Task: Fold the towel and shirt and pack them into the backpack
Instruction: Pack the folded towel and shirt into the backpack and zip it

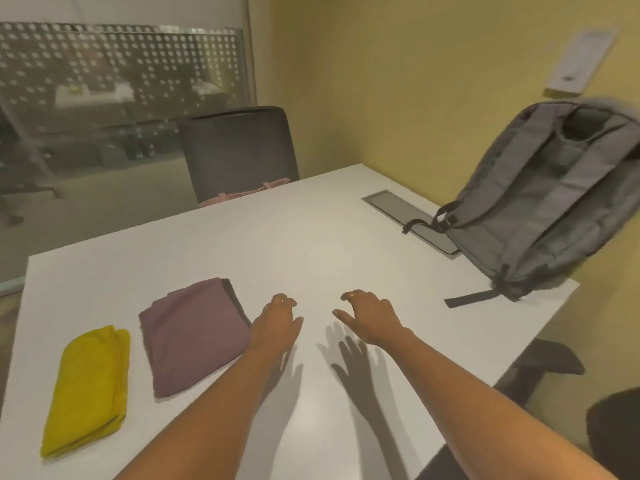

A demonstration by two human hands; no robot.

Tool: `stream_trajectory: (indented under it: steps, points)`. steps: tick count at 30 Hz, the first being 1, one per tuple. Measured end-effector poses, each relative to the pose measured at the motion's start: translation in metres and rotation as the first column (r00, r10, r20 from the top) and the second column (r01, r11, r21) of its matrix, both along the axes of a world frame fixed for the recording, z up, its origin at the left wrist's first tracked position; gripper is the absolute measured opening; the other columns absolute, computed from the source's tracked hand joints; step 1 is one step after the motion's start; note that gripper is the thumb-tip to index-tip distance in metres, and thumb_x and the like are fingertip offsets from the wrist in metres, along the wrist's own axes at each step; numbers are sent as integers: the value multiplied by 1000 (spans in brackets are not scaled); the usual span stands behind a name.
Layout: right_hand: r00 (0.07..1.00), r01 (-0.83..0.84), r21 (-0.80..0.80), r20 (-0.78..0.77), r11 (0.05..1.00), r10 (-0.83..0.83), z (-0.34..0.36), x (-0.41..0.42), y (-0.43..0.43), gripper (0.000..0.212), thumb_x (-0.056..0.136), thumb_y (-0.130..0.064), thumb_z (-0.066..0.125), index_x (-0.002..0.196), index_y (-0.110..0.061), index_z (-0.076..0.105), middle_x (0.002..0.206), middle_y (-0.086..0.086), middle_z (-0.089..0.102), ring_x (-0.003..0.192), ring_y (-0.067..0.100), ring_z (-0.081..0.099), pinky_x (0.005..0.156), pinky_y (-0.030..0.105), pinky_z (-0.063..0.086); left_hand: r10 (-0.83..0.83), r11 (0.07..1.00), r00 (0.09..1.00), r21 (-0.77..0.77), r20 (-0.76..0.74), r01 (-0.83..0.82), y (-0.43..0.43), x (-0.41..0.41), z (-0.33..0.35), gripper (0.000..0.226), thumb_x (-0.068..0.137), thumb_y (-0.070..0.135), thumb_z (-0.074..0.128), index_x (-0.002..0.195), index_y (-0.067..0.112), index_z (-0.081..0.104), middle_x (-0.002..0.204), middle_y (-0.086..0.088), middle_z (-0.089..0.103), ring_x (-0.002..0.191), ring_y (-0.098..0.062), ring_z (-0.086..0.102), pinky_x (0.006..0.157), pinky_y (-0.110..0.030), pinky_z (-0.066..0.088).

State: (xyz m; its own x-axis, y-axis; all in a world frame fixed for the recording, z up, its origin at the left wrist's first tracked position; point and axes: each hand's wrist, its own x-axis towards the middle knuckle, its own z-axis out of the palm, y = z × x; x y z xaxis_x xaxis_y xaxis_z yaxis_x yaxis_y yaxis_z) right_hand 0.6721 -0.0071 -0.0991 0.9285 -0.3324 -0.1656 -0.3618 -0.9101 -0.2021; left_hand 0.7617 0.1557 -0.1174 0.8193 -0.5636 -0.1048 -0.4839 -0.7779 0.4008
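A folded yellow towel [88, 389] lies near the table's front left edge. Just right of it rests a folded mauve shirt [194, 336]. A grey backpack [550, 199] stands upright at the far right of the white table [311, 244], straps facing me, its top leaning toward the wall. My left hand [277, 323] hovers above the table beside the shirt's right edge, fingers spread and curled, holding nothing. My right hand [367, 315] hovers a little further right, also empty with fingers apart. Both hands cast shadows on the tabletop.
A dark office chair [239, 150] stands behind the table's far edge with pink fabric [246, 194] on its seat. A grey cable hatch [412, 220] is set into the table by the backpack. Another chair's armrest [543, 362] shows at the right.
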Motion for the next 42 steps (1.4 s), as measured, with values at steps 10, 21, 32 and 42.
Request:
stream_trajectory:
  steps: [10, 21, 32, 42]
  points:
    - [889, 436, 26, 145, 900, -434, 47, -90, -168, 49, 95, -47, 40, 133, -16, 44, 134, 1, 52, 128, 22, 43, 99, 42, 36, -307, 949, 949, -51, 67, 310, -179, -21, 61, 41, 95, 29, 44, 133, 15, 41, 142, -1, 37, 123, -22, 47, 97, -33, 38]
    - [678, 675, 85, 319, 732, -662, 100, -135, -353, 48, 93, -46, 47, 130, -16, 48, 136, 5, 49, 128, 26, 42, 102, 47, 37, -419, 887, 903, -170, 97, 429, -376, -30, 119, 41, 91, 28, 51, 127, 11, 50, 132, -9, 51, 119, -27, 51, 92, -37, 42]
    - [211, 791, 373, 578, 485, -788, 124, -151, -488, 62, 85, -32, 64, 135, -7, 38, 141, 15, 33, 132, 33, 30, 103, 48, 35, -473, 813, 880, -367, 37, 452, -526, -45, 147, 43, 89, 30, 57, 126, 8, 52, 130, -10, 55, 119, -26, 52, 99, -35, 42]
    - [11, 477, 804, 399, 356, -917, 112, -138, -530, 110, 63, -39, 83, 145, -8, 17, 143, 15, 39, 128, 32, 43, 104, 45, 40, -537, 775, 843, -407, -20, 484, -565, -63, 144, 46, 90, 28, 56, 129, 5, 48, 134, -12, 52, 124, -25, 49, 100, -32, 38]
